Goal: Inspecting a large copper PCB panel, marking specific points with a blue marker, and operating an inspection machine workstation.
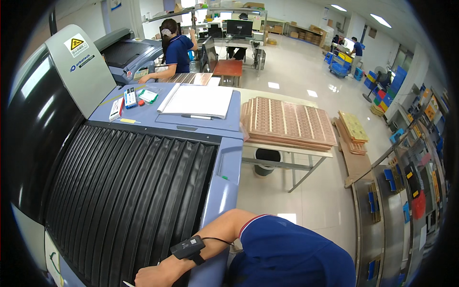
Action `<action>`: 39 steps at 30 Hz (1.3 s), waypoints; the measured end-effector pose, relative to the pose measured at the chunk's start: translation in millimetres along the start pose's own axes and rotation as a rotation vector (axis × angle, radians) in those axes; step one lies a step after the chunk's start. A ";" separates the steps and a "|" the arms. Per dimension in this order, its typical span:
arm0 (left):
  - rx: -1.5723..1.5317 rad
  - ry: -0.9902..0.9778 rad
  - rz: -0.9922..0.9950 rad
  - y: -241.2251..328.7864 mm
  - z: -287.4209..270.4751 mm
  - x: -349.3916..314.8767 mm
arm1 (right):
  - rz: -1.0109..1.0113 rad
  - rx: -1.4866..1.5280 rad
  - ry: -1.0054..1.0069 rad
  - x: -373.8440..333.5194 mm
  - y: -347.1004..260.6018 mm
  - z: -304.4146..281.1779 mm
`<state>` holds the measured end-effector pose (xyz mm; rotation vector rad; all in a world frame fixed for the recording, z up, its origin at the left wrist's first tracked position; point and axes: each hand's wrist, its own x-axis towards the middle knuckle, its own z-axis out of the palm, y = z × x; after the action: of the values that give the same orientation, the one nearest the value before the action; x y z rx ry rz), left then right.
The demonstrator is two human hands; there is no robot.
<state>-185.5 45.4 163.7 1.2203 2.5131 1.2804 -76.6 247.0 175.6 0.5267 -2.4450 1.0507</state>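
My right hand [155, 276] is at the lower edge, over the near part of the black pleated bellows cover [129, 191] of a large blue-grey machine. Its fingers are curled and partly cut off by the picture's edge. A thin white pointed stick [128, 283] juts out beside the fingertips; the rest of it is hidden. Around that wrist sits a small black box [189, 247] on a strap, with a black cable running toward the elbow. My left hand is out of view.
On the machine's far ledge lie an open notebook [196, 99], a pen [197, 116], small boxes [130, 97] and a green-white packet [148, 96]. Stacked copper-coloured panels [289, 119] cover a side table. Racks [382, 210] stand right; a co-worker [177, 55] works beyond.
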 end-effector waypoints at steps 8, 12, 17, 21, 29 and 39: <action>-0.023 0.077 0.105 -2.3 6.4 1.6 | 0.112 0.018 -0.033 5.0 6.1 7.9; -0.022 0.076 0.080 -0.8 4.9 1.3 | 0.097 0.090 -0.043 1.4 3.4 2.0; -0.030 0.099 0.081 -0.1 7.7 0.8 | 0.033 0.111 0.013 2.0 8.2 12.4; -0.005 0.105 0.069 6.1 6.0 -0.2 | 0.071 0.132 0.029 1.8 1.7 4.9; -0.043 0.087 0.099 5.4 3.2 -1.7 | 0.040 0.061 -0.018 0.2 -0.1 6.4; -0.052 0.109 0.091 5.3 5.7 2.6 | 0.017 0.072 0.012 2.3 3.6 5.1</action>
<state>-181.8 52.6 164.5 1.3016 2.5058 1.4612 -81.5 245.1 171.5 0.5227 -2.4127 1.1491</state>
